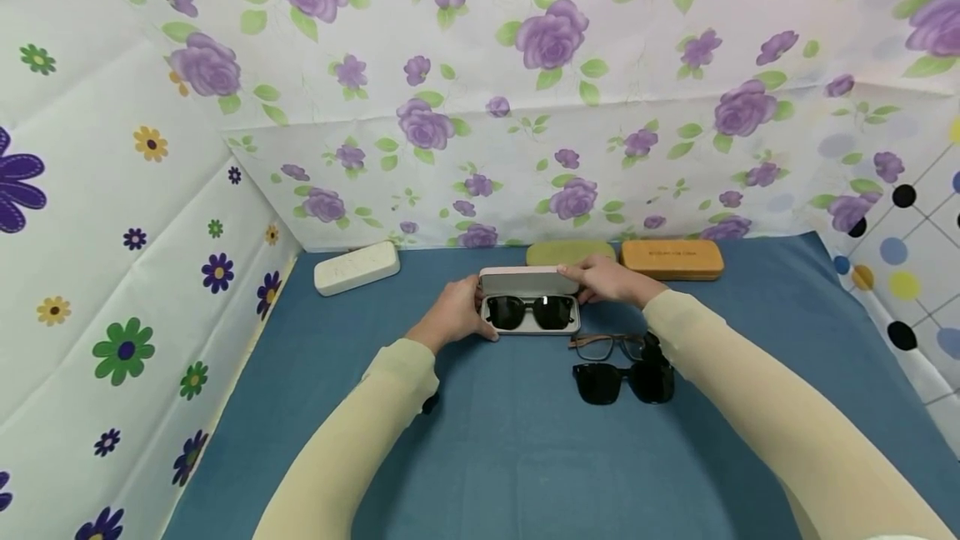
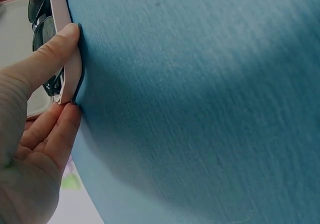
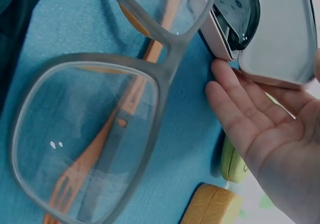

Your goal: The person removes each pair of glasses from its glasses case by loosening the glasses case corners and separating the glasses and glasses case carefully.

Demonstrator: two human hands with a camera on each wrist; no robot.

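Observation:
An open pale pink glasses case (image 1: 517, 282) lies on the blue cloth with its lid raised at the back. Dark sunglasses (image 1: 507, 313) sit folded inside it. My left hand (image 1: 448, 319) grips the case's left end, its thumb on the front wall and fingers at the side, as the left wrist view shows. With the right hand (image 1: 609, 280) I hold the lid's right end, thumb at the top edge. In the right wrist view, that hand's fingertips (image 3: 220, 66) touch the case's side near the hinge.
Grey-framed eyeglasses (image 3: 162, 84) with brown temples lie right of the case. Black sunglasses (image 1: 600, 384) are in front of them. Along the back stand a white case (image 1: 357, 268), a green case (image 1: 566, 252) and an orange-yellow case (image 1: 672, 260), before a flowered sheet (image 1: 450, 173).

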